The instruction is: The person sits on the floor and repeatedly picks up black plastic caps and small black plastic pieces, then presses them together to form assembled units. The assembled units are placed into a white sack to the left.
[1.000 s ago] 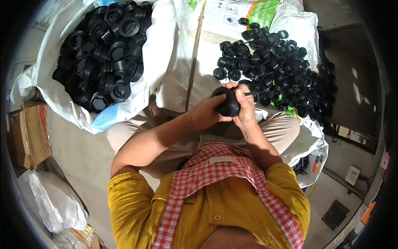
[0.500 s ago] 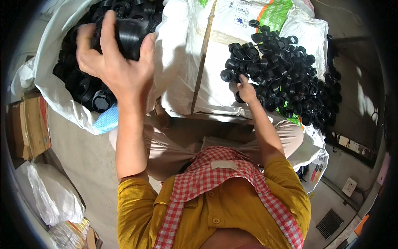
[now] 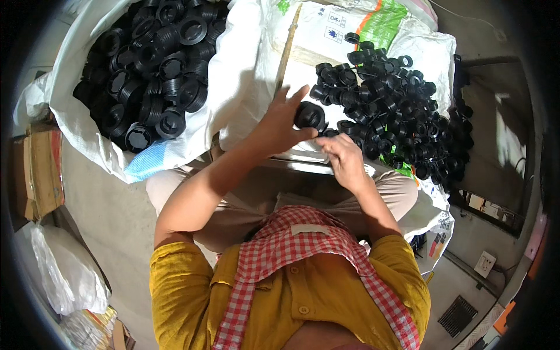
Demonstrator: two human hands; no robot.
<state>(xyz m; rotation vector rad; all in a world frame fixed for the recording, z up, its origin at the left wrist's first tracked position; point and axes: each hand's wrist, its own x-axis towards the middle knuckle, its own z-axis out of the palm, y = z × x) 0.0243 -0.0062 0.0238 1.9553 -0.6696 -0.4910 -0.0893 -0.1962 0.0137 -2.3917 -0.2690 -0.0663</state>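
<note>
My left hand (image 3: 283,124) is curled around a large black threaded plastic cap (image 3: 309,115), its thumb below and its fingers above and behind. Close on its right, my right hand (image 3: 345,157) is closed in a pinch on a small black plastic cap (image 3: 329,133), partly hidden by the fingertips. Both hands meet over the near edge of the white sack surface (image 3: 251,116). A heap of small black caps (image 3: 396,105) spreads to the right of my hands. On the left, a white woven sack (image 3: 224,76) is filled with large black threaded caps (image 3: 154,76).
A thin wooden stick (image 3: 287,49) lies across the white surface behind my left hand. Cardboard boxes (image 3: 44,172) and a clear plastic bag (image 3: 67,271) are on the floor at left. A wall socket (image 3: 485,264) is at lower right.
My left hand has moved right from over the sack, bringing a large black threaded cap to the middle. My right hand has drawn back from the small-cap heap toward me, beside it.
</note>
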